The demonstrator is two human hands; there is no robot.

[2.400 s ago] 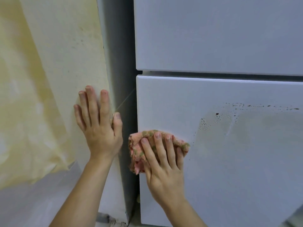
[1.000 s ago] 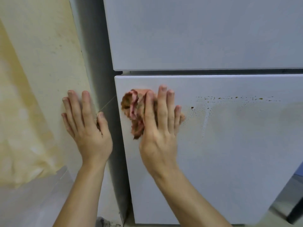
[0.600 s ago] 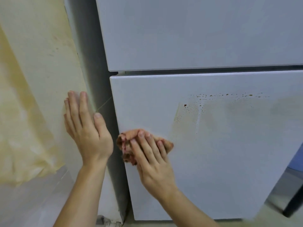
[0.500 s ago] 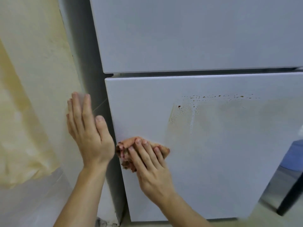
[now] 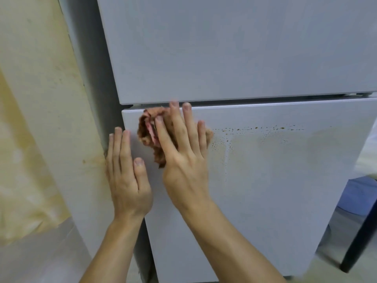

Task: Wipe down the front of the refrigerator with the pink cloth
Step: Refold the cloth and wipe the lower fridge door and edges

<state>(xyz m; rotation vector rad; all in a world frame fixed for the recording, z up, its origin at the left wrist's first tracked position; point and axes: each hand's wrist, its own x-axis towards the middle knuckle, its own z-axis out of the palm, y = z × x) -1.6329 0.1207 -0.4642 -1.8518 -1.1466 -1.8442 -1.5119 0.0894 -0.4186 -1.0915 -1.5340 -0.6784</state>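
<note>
Head view only.

- The refrigerator (image 5: pixel 234 58) is seen close up. Its pale grey front is split into an upper door (image 5: pixel 224 37) and a lower door (image 5: pixel 275 201) by a dark horizontal gap (image 5: pixel 265 99).
- The pink cloth (image 5: pixel 147 130) is bunched against the top left corner of the lower door, just under the gap. Part of it is covered by the right hand, and crumpled folds show to the left of and below the fingers.
- The right hand (image 5: pixel 183 160) is laid flat over the cloth with fingers straight and spread. The cloth is pressed to the door, not gripped. The two longest fingertips (image 5: pixel 174 105) reach the top edge of the lower door.
- The left hand (image 5: pixel 128 180) is released, fingers straight and together, and nothing is held. It is placed flat at the left edge of the lower door, just left of the right hand, with the thumb on the door front. Whether the fingers rest on the front or wrap the edge cannot be told.
- A row of brown droplets (image 5: pixel 265 128) is seen right of the cloth, with speckles just beside the right little finger. A faint brownish film (image 5: pixel 265 152) is spread below the row.
- Left of the refrigerator, a wall (image 5: pixel 40 99) with yellowish stains is seen.
- At the far right edge, something blue (image 5: pixel 359 193) and a dark leg (image 5: pixel 355 252) are partly visible but cannot be identified.
</note>
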